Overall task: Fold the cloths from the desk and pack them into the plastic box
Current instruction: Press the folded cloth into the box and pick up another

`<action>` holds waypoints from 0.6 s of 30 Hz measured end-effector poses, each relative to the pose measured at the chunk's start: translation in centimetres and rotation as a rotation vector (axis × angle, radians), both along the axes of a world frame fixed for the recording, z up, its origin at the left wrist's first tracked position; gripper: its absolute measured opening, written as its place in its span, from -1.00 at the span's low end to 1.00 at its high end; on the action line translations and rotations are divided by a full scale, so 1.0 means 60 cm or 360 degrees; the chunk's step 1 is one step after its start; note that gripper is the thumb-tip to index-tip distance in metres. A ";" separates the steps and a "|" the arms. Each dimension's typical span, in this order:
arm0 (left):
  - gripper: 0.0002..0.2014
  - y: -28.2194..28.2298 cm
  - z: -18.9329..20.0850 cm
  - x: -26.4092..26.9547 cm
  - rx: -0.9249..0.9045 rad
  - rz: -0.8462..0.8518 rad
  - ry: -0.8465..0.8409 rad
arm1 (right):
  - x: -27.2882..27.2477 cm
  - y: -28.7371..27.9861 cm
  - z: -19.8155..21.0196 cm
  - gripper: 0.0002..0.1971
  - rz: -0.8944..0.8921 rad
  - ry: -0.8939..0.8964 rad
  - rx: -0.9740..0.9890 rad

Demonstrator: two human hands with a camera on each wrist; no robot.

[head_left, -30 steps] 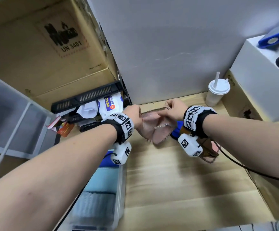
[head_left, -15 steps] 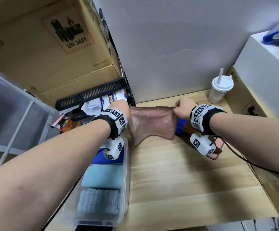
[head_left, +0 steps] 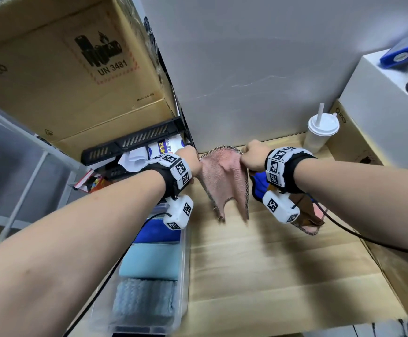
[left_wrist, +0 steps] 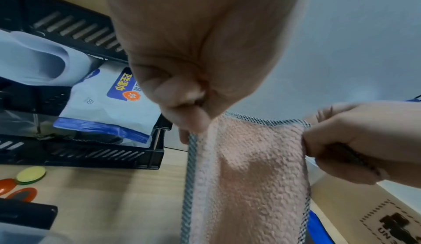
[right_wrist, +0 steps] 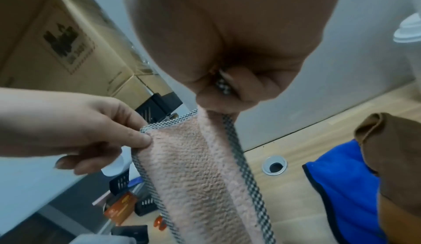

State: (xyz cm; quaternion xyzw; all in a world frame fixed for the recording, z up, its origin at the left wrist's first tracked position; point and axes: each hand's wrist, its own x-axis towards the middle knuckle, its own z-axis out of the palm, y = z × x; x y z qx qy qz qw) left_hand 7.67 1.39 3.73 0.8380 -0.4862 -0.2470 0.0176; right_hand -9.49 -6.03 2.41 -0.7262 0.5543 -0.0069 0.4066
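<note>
Two big cardboard boxes were stacked at your far left, over a black tray rack stuffed with a wipes packet. Below them the wooden desk stretched toward you, and the plastic box sat at its left edge with three folded cloths packed in a row: a dark blue one farthest from you, a light blue one in the middle, a grey one nearest. You held the pink cloth up above the desk, hanging slack between your hands. Your left hand pinched one top corner, your right hand gripped the other in curled fingers. Beneath your right wrist, a blue cloth and a brown cloth lay unfolded on the desk. At the far right, a lidded white cup with a straw stood by the wall.
</note>
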 end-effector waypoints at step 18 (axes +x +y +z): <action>-0.67 -0.002 -0.004 0.011 -0.0662 -0.0670 -0.0251 | 0.002 -0.003 -0.012 -0.60 -0.0071 -0.0590 -0.0520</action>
